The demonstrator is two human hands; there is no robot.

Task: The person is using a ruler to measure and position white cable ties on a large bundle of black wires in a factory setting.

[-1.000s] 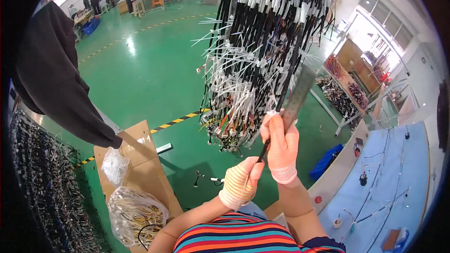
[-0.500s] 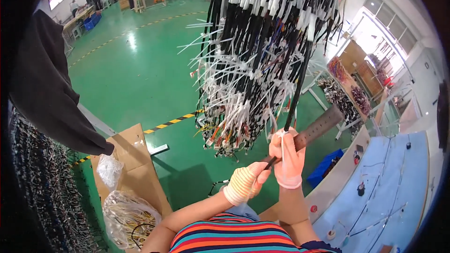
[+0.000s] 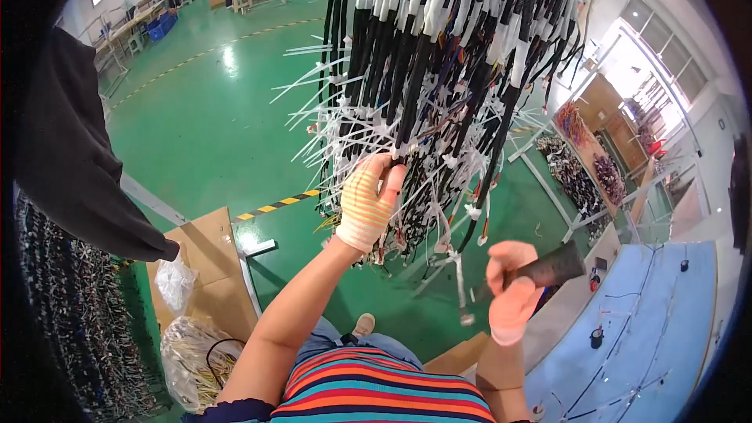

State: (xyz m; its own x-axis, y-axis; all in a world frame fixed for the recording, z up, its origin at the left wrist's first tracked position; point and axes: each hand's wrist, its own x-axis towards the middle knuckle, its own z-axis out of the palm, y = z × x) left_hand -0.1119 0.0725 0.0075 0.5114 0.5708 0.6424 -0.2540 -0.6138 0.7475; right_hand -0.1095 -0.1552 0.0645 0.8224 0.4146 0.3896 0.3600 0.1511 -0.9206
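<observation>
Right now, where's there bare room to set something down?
Green floor between the dark garment and hanging cable bundles; tan cardboard right of the crumpled plastic, beyond the bag of wires. Crowded: around the left hand, amid the bundles and white ties.

The person's bare left forearm (image 3: 301, 294) slants up from the lower edge to the left hand (image 3: 368, 196), raised near mid-picture in a yellow-and-white striped fabric glove (image 3: 362, 219), its fingers bent upward and its thumb close beside them. The bare right forearm (image 3: 500, 376), shorter in view, stands nearly upright; its right hand (image 3: 515, 290), in an orange-pink glove (image 3: 509, 319), sits lower and well apart, fingers curled in a grip.
</observation>
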